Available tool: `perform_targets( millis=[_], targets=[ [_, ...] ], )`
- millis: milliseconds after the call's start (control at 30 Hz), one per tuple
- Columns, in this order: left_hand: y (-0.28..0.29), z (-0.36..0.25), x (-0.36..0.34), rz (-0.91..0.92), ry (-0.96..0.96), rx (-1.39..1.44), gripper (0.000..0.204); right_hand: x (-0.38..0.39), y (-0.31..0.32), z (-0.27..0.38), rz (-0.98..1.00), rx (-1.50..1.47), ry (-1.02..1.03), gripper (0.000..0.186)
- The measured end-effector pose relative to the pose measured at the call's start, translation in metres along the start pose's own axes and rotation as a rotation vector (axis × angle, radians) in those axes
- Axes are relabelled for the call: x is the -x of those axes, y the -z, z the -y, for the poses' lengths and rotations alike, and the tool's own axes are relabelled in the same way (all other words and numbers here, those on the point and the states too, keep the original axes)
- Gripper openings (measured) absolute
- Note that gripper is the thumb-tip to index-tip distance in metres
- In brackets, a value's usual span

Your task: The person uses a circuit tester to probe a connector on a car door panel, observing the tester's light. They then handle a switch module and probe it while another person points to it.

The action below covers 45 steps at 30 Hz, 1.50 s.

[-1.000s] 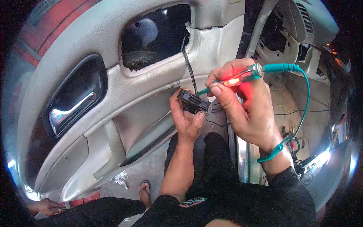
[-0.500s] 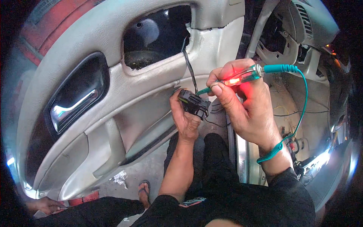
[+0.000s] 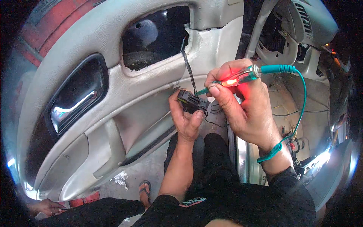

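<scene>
1 lit probe (image 3: 242, 77), 1 print (image 3: 193, 202) on black shirt (image 3: 245, 200)

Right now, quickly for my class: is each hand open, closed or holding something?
Left hand: closed, holding a black, boxy plastic part.
Right hand: closed, holding a clear-and-teal, pen-shaped tester, glowing red inside.

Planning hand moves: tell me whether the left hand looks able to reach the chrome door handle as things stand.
Probably not: the left hand holds the black block, and the tester in the right hand points at it, though the way across the door panel to the chrome handle looks open.
</scene>
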State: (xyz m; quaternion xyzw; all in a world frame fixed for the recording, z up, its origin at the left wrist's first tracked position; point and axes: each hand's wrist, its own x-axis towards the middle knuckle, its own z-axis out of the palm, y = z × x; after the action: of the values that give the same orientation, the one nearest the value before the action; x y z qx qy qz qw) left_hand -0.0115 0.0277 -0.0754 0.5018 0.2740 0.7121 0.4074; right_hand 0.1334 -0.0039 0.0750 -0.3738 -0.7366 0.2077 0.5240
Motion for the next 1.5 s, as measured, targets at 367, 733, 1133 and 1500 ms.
perform_targets(
  millis=[367,733,1133,1500],
  targets=[
    [-0.0037,-0.0027,-0.0010,-0.005,-0.018,0.023,0.086,0.0004,-0.0004,0.0019,0.004,-0.004,-0.027,0.019],
    [-0.0037,0.0003,0.0009,-0.020,-0.014,0.053,0.090,-0.0006,0.0000,0.0035,-0.016,0.013,-0.025,0.015],
    [-0.0061,-0.0057,-0.0019,-0.023,-0.024,0.023,0.078,0.0000,-0.0003,0.0009,0.002,0.013,-0.002,0.021],
    [-0.0012,0.0012,0.0007,-0.014,-0.021,0.038,0.085,-0.0021,0.0019,0.0041,0.020,0.090,0.024,0.018]
  ],
)
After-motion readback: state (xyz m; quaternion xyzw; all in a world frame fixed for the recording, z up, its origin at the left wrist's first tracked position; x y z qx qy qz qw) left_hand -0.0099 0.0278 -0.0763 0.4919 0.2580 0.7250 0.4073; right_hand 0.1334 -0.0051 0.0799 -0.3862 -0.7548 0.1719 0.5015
